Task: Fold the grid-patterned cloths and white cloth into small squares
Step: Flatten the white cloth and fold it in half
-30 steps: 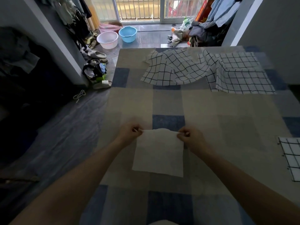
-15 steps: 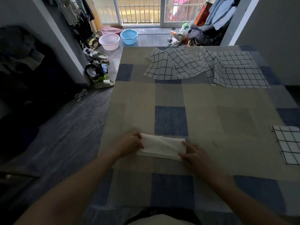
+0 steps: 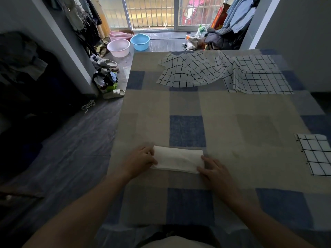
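The white cloth [image 3: 178, 161] lay on the bed [image 3: 250, 122] directly before you, folded to a long strip, not yet square. Your left hand [image 3: 138, 161] and right hand [image 3: 214, 169] rested flat on its ends, fingers loose. Two grid-patterned cloths [image 3: 193, 72] lay unfolded at the far edge; one folded grid cloth [image 3: 316, 154] sat at right.

No lettering, label, brand or number can be read anywhere; the red and yellow cardboard box [image 3: 218, 17] leaning by the barred balcony door [image 3: 150, 13] carries print too blurred to read.
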The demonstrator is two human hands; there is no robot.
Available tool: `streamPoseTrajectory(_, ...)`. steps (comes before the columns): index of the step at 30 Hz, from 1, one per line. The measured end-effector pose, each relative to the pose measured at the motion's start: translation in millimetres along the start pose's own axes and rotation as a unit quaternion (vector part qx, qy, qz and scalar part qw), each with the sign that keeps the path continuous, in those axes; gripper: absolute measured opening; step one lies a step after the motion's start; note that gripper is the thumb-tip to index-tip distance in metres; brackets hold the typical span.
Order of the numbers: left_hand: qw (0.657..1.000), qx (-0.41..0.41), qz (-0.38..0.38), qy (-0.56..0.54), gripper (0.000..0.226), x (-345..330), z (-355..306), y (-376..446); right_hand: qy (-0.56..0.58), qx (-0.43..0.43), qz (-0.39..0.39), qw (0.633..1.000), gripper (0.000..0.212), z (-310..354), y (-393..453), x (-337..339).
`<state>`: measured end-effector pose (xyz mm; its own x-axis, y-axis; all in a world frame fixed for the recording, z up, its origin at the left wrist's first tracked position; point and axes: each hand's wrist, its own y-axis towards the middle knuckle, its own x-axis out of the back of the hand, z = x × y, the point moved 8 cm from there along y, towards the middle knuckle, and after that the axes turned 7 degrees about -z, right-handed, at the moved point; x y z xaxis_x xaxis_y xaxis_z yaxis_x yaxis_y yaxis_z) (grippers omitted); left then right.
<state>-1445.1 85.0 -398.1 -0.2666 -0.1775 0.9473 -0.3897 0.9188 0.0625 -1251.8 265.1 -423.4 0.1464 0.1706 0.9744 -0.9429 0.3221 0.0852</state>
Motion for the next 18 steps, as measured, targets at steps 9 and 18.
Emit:
streamPoseTrajectory(9,0.996,-0.074,-0.035,0.024,0.024,-10.3,-69.6,38.5,0.004,0.025,-0.051,0.998,0.016,20.5,6.9,7.6)
streamPoseTrajectory(18,0.998,0.045,0.032,-0.037,0.041,-67.1,-58.8,40.8,0.039,-0.049,-0.041,0.997,0.037,31.0,40.0,8.0)
